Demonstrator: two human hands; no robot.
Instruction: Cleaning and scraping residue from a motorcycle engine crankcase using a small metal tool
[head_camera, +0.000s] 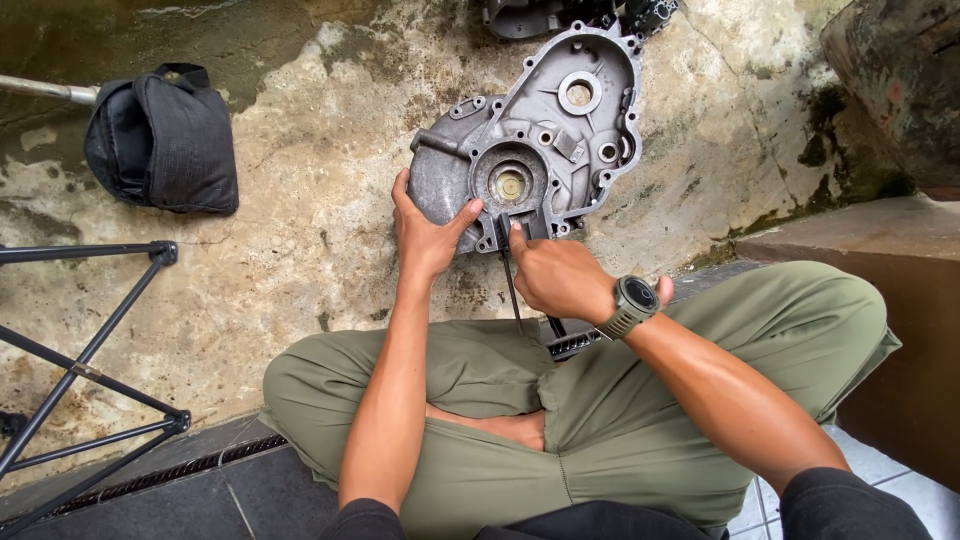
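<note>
Head view: engine casing (540, 140) lies just beyond both hands' grip on its near edge.

Matt grey cast-metal engine cover (540, 130) lies on rough, stained concrete floor (300, 270).

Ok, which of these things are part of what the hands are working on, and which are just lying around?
In use:
- grey metal engine cover, on the concrete floor
- left hand, gripping the cover's near edge
- right hand, holding a thin dark tool against that edge

Lying about:
- black fabric bag
- black metal frame
- dark engine parts beyond the cover
- metal rod
</note>
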